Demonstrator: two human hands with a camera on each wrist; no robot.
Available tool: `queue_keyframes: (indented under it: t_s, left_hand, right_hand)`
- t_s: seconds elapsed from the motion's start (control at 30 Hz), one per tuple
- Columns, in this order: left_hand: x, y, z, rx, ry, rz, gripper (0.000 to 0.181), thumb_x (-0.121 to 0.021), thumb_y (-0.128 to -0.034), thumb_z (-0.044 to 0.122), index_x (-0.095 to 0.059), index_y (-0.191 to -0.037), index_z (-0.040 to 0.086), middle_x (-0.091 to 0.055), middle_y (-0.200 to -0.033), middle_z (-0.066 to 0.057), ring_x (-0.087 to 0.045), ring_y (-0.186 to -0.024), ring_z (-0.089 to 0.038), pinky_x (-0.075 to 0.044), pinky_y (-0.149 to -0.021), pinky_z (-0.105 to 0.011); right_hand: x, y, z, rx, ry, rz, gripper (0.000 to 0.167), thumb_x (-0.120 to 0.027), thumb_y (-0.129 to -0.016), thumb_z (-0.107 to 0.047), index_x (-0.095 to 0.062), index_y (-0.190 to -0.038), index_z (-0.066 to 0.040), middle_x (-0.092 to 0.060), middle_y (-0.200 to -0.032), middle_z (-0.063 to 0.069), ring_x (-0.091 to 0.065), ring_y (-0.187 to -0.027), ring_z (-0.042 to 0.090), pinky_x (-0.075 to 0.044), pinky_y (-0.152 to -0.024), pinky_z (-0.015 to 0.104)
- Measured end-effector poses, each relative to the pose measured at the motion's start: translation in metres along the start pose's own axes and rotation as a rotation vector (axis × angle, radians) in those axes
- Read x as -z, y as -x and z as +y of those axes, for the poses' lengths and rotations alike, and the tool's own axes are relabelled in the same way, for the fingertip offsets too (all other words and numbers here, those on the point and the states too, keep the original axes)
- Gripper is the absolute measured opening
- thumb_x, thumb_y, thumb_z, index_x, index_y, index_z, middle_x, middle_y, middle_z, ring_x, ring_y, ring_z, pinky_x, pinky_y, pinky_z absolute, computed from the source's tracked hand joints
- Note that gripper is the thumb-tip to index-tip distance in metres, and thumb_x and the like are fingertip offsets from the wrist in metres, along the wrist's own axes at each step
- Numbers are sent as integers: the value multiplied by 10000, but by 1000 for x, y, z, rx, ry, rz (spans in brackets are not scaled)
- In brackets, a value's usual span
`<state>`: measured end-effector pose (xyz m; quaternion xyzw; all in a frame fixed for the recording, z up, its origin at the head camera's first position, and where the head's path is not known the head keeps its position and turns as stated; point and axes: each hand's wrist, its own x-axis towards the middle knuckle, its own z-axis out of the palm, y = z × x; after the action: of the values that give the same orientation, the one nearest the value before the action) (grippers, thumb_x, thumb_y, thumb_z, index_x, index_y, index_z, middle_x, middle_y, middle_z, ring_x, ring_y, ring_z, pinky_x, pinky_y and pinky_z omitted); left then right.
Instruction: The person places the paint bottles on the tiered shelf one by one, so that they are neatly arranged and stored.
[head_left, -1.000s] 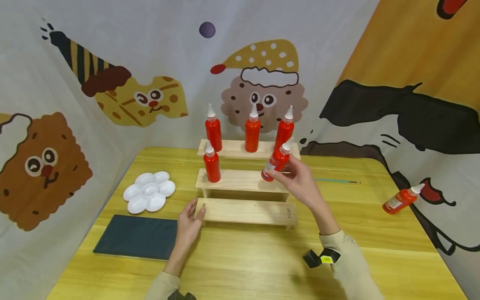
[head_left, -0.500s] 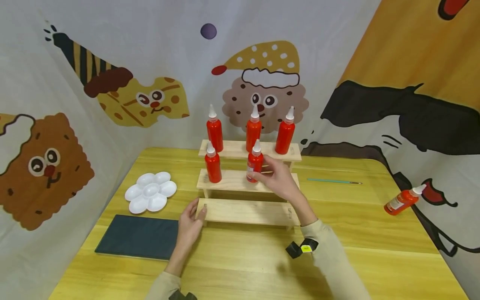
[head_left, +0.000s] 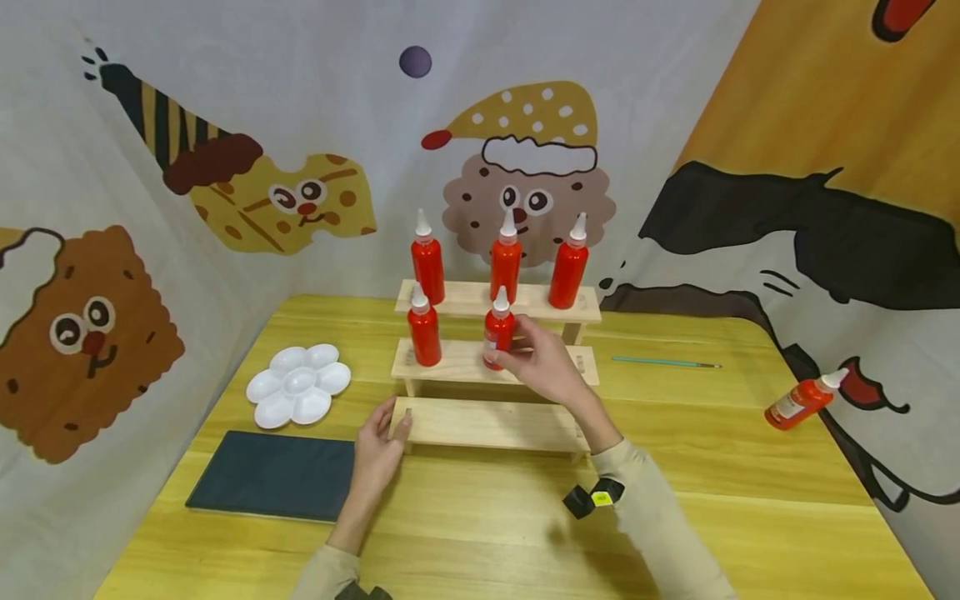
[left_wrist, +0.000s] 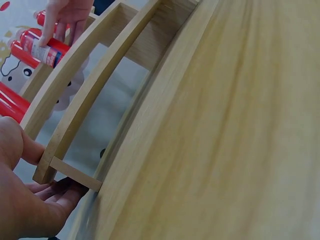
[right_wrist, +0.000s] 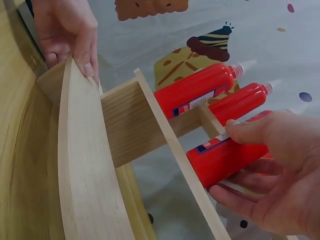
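Observation:
A stepped wooden display stand (head_left: 487, 423) with three tiers stands on the table. My right hand (head_left: 549, 365) grips a red squeeze bottle (head_left: 497, 332) with a white pointed nozzle, upright over the middle tier; in the right wrist view its base is at the board, with thumb on one side and fingers on the other. At the bottom tier's left end, my left hand (head_left: 377, 450) pinches the board, thumb above and fingers (left_wrist: 62, 197) underneath. Another red bottle (head_left: 425, 335) stands at the middle tier's left. Three more, including a red bottle (head_left: 428, 268), line the top tier.
A white flower-shaped palette (head_left: 300, 382) and a dark flat rectangular panel (head_left: 273, 475) lie to the left. To the right are a thin teal paintbrush (head_left: 663, 362) and a tilted red bottle (head_left: 798, 403) near the table edge. A patterned cloth (head_left: 330, 75) hangs behind.
My right hand has carried the red bottle leftward along the middle tier and slightly down, and the bottle has gone from tilted to upright. The left hand has stayed on the stand.

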<state>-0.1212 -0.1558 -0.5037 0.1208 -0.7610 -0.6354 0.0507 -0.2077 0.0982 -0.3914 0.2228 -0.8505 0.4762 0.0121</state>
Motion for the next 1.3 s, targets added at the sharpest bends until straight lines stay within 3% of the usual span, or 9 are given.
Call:
queue_keyframes:
  t_s: [0.3,0.67,0.83,1.03,1.3]
  left_hand:
    - [0,-1,-1,7,-6,-3,530,-609,-1012,123,-449,-1495,-27,-482,-1490,-308,-407,-1443,-434,-395,-1153,-547]
    - [1,-1,2,3,3,-7,532,-606,-1010,106,-443,-1497,-32,-493,-1481,-309,-409,-1444,-426,-394,-1155,-539]
    - [1,-2,2,5,-5,1,531,-612,-1009,111,-449,-1495,-27,-486,-1486,-308,-412,-1442,-429,-390,-1161,-535]
    - [1,-2,1,4,0,1,528,-612,-1008,106,-451,-1492,-29,-503,-1471,-309,-413,-1442,-425,-396,-1156,-534]
    - [0,0,1,1,-4,2,524,-611,-1009,108,-455,-1488,-35,-487,-1485,-310,-412,-1440,-430,-383,-1163,-539]
  right_hand:
    - [12,8,-4,-6,-20,-42,451,-770,-916,-161,-582,-1319,-87,-674,-1273,120,-686,-1141,310,-577,-972,460]
    - [49,24,-12,-28,51,-41,434,-721,-954,-170,-559,-1333,-36,-623,-1341,167,-635,-1207,378,-526,-1025,547]
    - [69,31,-11,-21,78,4,401,-717,-953,-129,-563,-1307,-20,-638,-1302,174,-644,-1169,361,-533,-1014,546]
    - [94,37,-7,-14,148,83,415,-688,-970,-117,-540,-1330,25,-615,-1325,222,-597,-1236,400,-494,-1045,588]
    - [127,50,-1,16,251,292,424,-671,-981,-139,-545,-1338,51,-598,-1354,248,-569,-1269,429,-458,-1070,586]
